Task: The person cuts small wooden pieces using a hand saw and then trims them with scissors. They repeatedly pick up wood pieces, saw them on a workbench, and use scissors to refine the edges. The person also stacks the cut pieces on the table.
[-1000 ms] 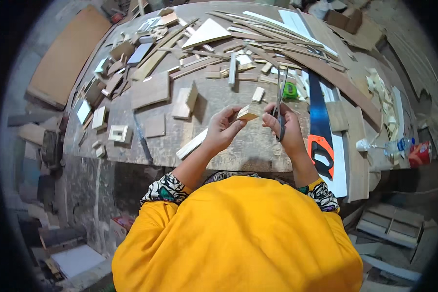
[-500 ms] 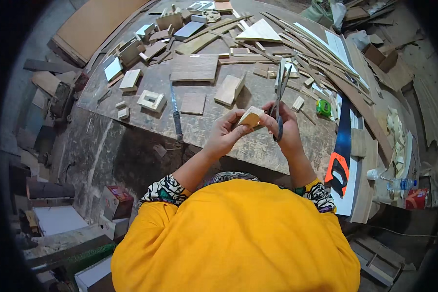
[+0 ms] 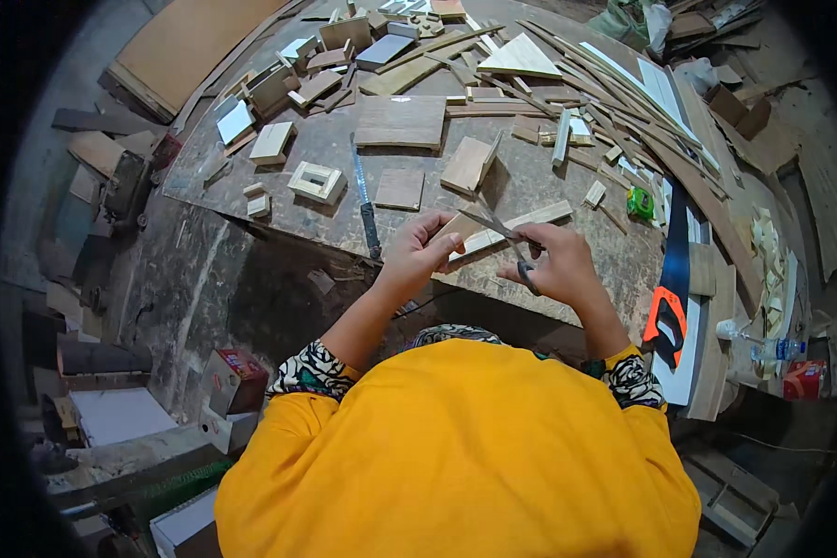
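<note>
My left hand (image 3: 417, 256) is closed on a small wooden piece (image 3: 458, 229) above the table's front edge. Scissors (image 3: 495, 223) are gripped in my right hand (image 3: 560, 265), fingers at the dark handles. Their blades point up and left, slightly parted, over the wooden piece. A pale wooden strip (image 3: 544, 216) extends rightward beneath the scissors; I cannot tell whether it is joined to the held piece. Just beyond my hands lies a wooden block with a thin upright board (image 3: 470, 166). A square wooden piece (image 3: 400, 189) is near my left hand.
A worn worktable (image 3: 604, 279) carries many wood offcuts. Left of my hands lies a thin saw blade with a dark handle (image 3: 370, 231). To the right are a green tape measure (image 3: 639, 203) and an orange-handled handsaw (image 3: 667, 325). Long strips (image 3: 660, 139) pile at the back right.
The scissors have swung from upright to pointing left across the wood. My right hand has turned and moved slightly right. The held wooden piece is tilted differently, and the pale strip now shows.
</note>
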